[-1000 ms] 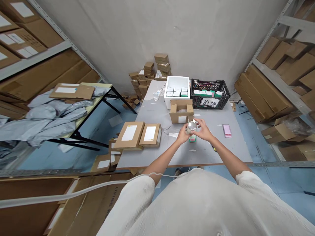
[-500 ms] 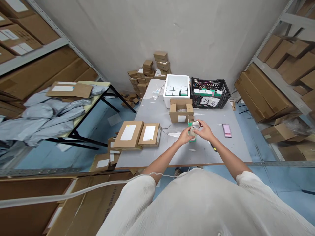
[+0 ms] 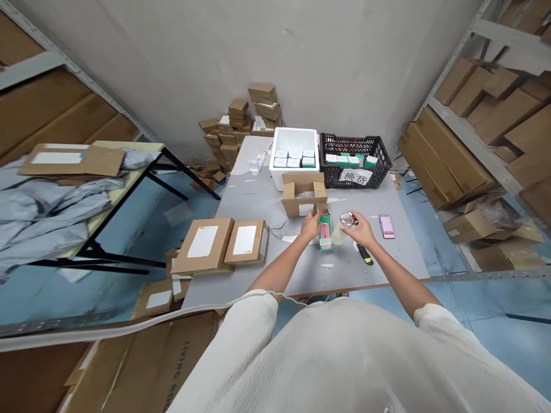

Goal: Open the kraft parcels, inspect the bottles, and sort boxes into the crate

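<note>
My right hand (image 3: 360, 229) is closed round a pale, frosted bottle (image 3: 339, 235) with a shiny silver cap, tilted above the table. Beside it, on the tabletop, lies a slim green box (image 3: 326, 243) with a pink panel on its face. The fingers of my left hand (image 3: 310, 225) are bent onto the upper left edge of this box, by a small brown cardboard piece; their tips are partly hidden. Just behind stands an open cardboard carton (image 3: 297, 206) with its flaps up. A black and yellow box cutter (image 3: 365, 254) rests below my right hand.
At the table's back are a white bin (image 3: 278, 166) and a black crate (image 3: 383, 172), both with small green-and-white boxes. Two labelled cartons (image 3: 210, 244) lie left, a pink phone-like object (image 3: 386, 226) right. A white cable (image 3: 172, 312) crosses before my body.
My left hand has let go of the bottle and moved left onto the green box. The bottle stays in my right hand, now right of the box. The view has shifted.
</note>
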`<state>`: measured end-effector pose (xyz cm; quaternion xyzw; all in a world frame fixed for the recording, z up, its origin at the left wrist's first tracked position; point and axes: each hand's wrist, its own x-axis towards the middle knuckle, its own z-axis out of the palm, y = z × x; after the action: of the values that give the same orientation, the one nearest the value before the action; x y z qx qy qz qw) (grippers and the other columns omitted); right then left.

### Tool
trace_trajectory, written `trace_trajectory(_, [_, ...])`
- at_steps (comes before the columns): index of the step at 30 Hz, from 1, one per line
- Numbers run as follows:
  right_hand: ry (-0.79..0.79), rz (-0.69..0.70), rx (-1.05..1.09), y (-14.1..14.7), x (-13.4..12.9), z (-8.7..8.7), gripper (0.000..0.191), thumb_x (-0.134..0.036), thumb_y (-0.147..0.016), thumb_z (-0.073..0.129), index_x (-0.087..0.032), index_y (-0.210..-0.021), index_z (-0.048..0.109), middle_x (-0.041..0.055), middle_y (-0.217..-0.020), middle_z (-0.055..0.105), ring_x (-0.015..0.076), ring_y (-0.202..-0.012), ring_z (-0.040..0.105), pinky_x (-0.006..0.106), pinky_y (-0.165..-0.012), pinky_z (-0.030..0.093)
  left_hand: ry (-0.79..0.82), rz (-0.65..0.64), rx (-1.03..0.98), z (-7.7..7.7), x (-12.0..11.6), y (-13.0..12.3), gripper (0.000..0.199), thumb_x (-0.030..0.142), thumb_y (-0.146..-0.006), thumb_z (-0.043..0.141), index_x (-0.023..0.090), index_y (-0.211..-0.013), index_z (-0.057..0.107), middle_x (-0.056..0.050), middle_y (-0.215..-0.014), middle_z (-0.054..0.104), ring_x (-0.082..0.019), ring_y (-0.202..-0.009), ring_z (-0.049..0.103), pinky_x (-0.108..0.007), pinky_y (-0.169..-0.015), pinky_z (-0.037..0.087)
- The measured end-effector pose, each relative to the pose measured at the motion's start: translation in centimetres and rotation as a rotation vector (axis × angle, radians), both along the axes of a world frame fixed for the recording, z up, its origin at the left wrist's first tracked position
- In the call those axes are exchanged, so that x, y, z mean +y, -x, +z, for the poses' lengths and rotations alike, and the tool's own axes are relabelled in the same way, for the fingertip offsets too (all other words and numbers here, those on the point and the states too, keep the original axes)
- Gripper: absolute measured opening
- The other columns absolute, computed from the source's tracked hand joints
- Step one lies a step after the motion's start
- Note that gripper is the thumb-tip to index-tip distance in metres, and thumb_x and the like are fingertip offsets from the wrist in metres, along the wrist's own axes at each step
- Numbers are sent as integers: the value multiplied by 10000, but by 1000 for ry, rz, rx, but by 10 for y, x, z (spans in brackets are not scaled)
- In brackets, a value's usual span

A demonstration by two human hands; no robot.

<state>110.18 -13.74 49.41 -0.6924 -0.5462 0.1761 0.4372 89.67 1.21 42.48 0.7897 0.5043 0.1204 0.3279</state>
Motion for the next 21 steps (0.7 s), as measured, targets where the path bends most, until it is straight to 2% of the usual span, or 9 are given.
trace_trajectory(3, [4,3,3,-5,2,0,676,-521,-765,849,-250,-1359,673,89,-1208,727,273,-1042,682,461,-973,574,-5,-23,87,-1,10,-12,618,328,-930,738,274,-1530,601,-140,-1710,398,-368,-1366,613,-455,-1135,491])
trace_trajectory(6, [-9,0,2,-8,2,2,669,-520,-762,848,-249,-1349,679,83,-1197,723,264,-1034,678,447,-958,581,-36,-46,111,-6,12,-16,525,295,-898,756,232,-1411,663,-173,-1663,453,-376,-1303,642,-478,-1063,537])
trace_trajectory(9, [-26,-23,5,-9,3,6,654,-528,-750,853,-243,-1318,695,88,-1197,719,265,-1024,673,446,-941,588,-146,-76,97,-7,5,-12,325,260,-898,746,204,-1216,711,-206,-1628,483,-423,-1367,579,-533,-1074,514])
trace_trajectory(11, [-28,-30,8,-9,4,9,653,-539,-748,854,-243,-1309,698,89,-1180,722,267,-1013,671,454,-940,589,-217,-109,60,-6,-2,-5,265,246,-903,740,210,-1163,702,-210,-1641,473,-441,-1448,498,-574,-1122,466])
trace_trajectory(15, [-44,-24,17,-5,5,15,653,-548,-752,852,-249,-1312,699,86,-1175,724,274,-1025,670,455,-932,591,-273,-195,-55,3,-17,8,294,192,-879,758,234,-1162,689,-193,-1631,495,-419,-1535,407,-600,-1207,369])
trace_trajectory(18, [-57,-10,21,1,6,21,659,-555,-761,844,-247,-1324,697,92,-1202,722,276,-1037,670,452,-935,591,-311,-288,-77,9,-27,15,295,115,-853,745,242,-1116,700,-173,-1588,541,-410,-1525,422,-586,-1227,340])
trace_trajectory(21, [-62,22,18,7,5,27,677,-566,-760,842,-237,-1333,691,97,-1210,724,269,-1010,671,458,-941,592,-333,-347,-46,11,-37,20,307,94,-851,734,255,-1111,698,-148,-1544,564,-392,-1473,462,-566,-1201,362])
